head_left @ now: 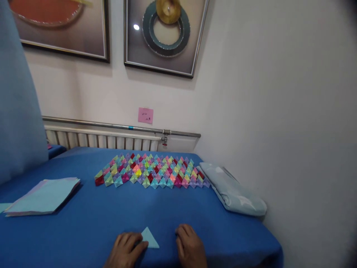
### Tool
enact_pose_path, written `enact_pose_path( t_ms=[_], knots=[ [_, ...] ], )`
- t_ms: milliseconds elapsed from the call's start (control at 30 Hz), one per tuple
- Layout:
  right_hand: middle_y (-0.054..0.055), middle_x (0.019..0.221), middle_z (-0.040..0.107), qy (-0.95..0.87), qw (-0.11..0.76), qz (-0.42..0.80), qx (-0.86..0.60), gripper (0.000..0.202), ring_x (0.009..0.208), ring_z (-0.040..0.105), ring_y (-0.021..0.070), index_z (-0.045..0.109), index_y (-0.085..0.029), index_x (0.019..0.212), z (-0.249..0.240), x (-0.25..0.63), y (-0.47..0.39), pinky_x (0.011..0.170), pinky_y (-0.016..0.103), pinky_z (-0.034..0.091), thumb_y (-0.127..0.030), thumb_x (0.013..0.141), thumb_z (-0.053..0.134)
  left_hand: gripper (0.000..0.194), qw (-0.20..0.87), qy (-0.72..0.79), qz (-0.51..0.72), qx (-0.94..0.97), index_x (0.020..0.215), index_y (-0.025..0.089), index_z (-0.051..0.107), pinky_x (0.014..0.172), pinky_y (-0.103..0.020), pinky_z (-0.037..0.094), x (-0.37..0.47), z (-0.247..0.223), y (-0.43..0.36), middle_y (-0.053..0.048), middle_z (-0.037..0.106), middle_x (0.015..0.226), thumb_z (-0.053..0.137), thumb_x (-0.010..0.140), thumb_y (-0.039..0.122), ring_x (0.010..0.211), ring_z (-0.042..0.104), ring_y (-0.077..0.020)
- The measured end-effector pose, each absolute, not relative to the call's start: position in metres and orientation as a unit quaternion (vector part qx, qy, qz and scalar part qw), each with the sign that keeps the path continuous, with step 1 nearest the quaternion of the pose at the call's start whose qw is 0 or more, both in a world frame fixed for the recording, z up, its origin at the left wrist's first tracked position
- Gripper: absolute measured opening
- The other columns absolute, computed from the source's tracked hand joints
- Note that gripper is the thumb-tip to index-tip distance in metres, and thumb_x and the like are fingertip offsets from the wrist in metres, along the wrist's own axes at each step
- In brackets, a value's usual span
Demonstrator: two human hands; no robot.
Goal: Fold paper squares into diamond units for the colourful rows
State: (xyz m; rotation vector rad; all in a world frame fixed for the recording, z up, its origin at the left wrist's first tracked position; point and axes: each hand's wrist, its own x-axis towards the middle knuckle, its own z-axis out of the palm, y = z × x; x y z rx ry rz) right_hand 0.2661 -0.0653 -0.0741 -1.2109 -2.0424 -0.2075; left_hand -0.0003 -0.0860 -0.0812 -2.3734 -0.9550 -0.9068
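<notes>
Pinching paper (pixel 150 239) on blue cloth (pixel 111 210), left hand (pixel 126 246); right hand (pixel 192 245) unclenched; pale radiator (pixel 104 141) beyond.

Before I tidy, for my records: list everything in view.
Folded triangle: one, light blue, front centre
Folded pieces: many, multicoloured, centre
Paper sheets: several, light blue uppermost, left
Folded cloth: one, pale blue, right
Table cover: one, blue, foreground
Framed pictures: two, dark frames, wall
Note: one, pink, wall
Radiator: one, white, low wall
Pipe: one, grey, above radiator
Curtain: one, light blue, left
Left hand: one, touching triangle
Right hand: one, apart, right
</notes>
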Motion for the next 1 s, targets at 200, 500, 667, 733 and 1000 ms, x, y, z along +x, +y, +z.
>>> enact_pose_path(
  t_ms=[200, 500, 667, 733, 1000],
  knots=[
    [0.002, 0.082, 0.064, -0.794, 0.375, -0.094, -0.469, 0.029, 0.076, 0.063, 0.0169, 0.057, -0.022, 0.084, -0.071, 0.265, -0.067, 0.068, 0.026, 0.047, 0.003, 0.076, 0.043, 0.029, 0.202, -0.369, -0.313, -0.851, 0.118, 0.026, 0.063, 0.078, -0.028, 0.048, 0.000, -0.082, -0.090, -0.004, 0.069, 0.102, 0.042, 0.099, 0.026, 0.091, 0.061, -0.0174],
    [0.002, 0.083, 0.065, -0.795, 0.384, -0.096, -0.460, 0.027, 0.078, 0.064, 0.0164, 0.057, -0.022, 0.086, -0.072, 0.265, -0.066, 0.070, 0.026, 0.048, 0.000, 0.082, 0.042, 0.037, 0.147, -0.410, -0.339, -0.834, 0.114, 0.025, 0.065, 0.080, -0.031, 0.045, 0.010, -0.078, -0.098, -0.004, 0.068, 0.104, 0.039, 0.094, 0.008, 0.093, 0.058, -0.0183],
    [0.002, 0.083, 0.065, -0.795, 0.379, -0.088, -0.466, 0.026, 0.077, 0.064, 0.0169, 0.057, -0.021, 0.086, -0.069, 0.264, -0.067, 0.070, 0.027, 0.049, -0.001, 0.081, 0.042, 0.036, 0.129, -0.419, -0.336, -0.833, 0.115, 0.027, 0.065, 0.081, -0.031, 0.046, 0.010, -0.075, -0.100, -0.004, 0.067, 0.106, 0.040, 0.094, 0.010, 0.094, 0.058, -0.0184],
    [0.003, 0.083, 0.065, -0.794, 0.372, -0.080, -0.473, 0.026, 0.077, 0.064, 0.0171, 0.058, -0.021, 0.085, -0.068, 0.264, -0.068, 0.070, 0.027, 0.049, 0.000, 0.081, 0.042, 0.037, 0.127, -0.421, -0.336, -0.833, 0.114, 0.026, 0.065, 0.081, -0.031, 0.046, 0.010, -0.074, -0.100, -0.005, 0.068, 0.106, 0.039, 0.095, 0.010, 0.094, 0.058, -0.0185],
    [0.003, 0.084, 0.065, -0.795, 0.377, -0.081, -0.468, 0.027, 0.079, 0.065, 0.0174, 0.058, -0.022, 0.087, -0.070, 0.265, -0.067, 0.072, 0.028, 0.050, -0.001, 0.082, 0.043, 0.036, 0.152, -0.402, -0.331, -0.840, 0.114, 0.025, 0.065, 0.078, -0.031, 0.048, 0.007, -0.075, -0.096, -0.006, 0.069, 0.103, 0.038, 0.095, 0.011, 0.091, 0.060, -0.0186]
  ],
)
